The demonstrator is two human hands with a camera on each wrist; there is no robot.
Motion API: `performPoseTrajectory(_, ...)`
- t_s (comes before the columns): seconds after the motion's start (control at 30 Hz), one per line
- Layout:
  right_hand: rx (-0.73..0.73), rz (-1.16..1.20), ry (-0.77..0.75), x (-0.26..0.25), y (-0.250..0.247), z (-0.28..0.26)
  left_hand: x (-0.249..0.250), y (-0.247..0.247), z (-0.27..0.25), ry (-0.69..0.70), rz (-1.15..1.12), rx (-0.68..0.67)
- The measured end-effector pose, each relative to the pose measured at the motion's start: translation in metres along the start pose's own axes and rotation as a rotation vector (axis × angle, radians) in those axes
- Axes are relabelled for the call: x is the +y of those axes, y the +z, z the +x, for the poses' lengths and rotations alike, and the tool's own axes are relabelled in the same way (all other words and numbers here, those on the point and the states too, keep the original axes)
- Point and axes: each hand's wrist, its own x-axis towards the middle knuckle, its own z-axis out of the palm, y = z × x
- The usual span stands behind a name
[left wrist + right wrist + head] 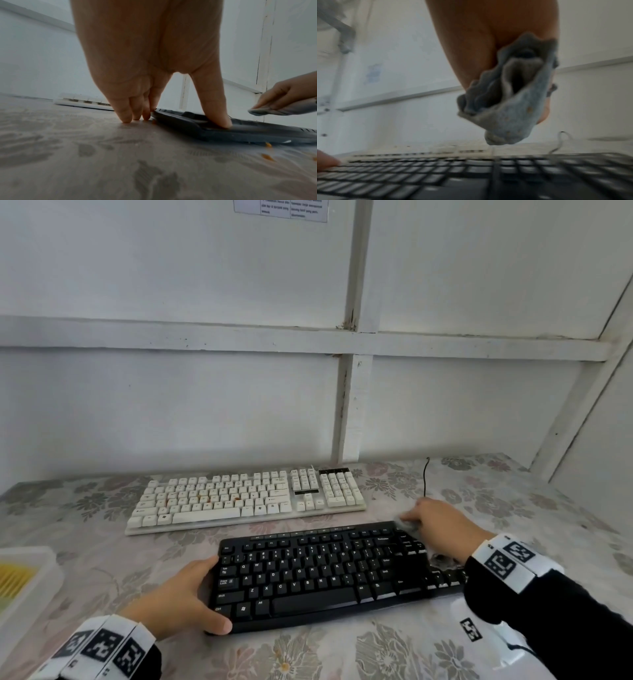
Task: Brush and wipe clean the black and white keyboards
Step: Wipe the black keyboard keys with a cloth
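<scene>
While both hands work: scene logged from head and two wrist views.
Black keyboard: flat black plastic keyboard (pixel 329 573) lies nearest the person on the floral-patterned tablecloth (pixel 428 648).
Left hand: left hand (pixel 181 601) grips the black keyboard's left end, thumb curled over the front corner, fingers at the far-left edge; left wrist view shows three fingertips (pixel 126 116) touching the cloth just beside the casing.
Right hand: right hand (pixel 442 529) is closed around a bunched grey-blue cloth (pixel 510 97), over the keyboard's far right corner; right wrist view is blurred, cloth just above the keys there.
White keyboard: cream-white plastic keyboard (pixel 246 498) lies behind the black one, apart from it, orange stains on some middle keys.
Crumbs: small orange bits (pixel 267 157) on the tablecloth by the black keyboard's front edge.
Tray: white plastic tray (pixel 30 577) at left edge, yellow contents unclear.
Cable: thin black cable (pixel 425 477) beyond the right hand.
</scene>
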Motion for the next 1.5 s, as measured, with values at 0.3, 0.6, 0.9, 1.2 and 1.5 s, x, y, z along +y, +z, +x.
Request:
performPoseTrajectory(0.3, -0.092, 0.128, -0.188, -0.041, 0.023, -0.007, 0.0, -0.001, -0.002, 0.024, -0.085, -0.053)
performPoseTrajectory(0.6, 0.036, 0.008, 0.025, 0.054, 0.021, -0.013, 0.0, -0.003, -0.004, 0.034, -0.095, -0.028)
performPoseTrajectory(0.9, -0.025, 0.015, 0.312, 0.095, 0.006, -0.009, 0.003, 0.0, -0.003, 0.029, -0.137, -0.024)
performPoseTrajectory(1.2, -0.111, 0.122, -0.137, -0.035, 0.006, -0.014, 0.002, -0.001, -0.002, 0.019, -0.075, -0.005)
performPoseTrajectory(1.5, 0.034, -0.026, -0.057, 0.036, 0.028, -0.01, -0.001, -0.002, -0.002, 0.016, -0.062, -0.013)
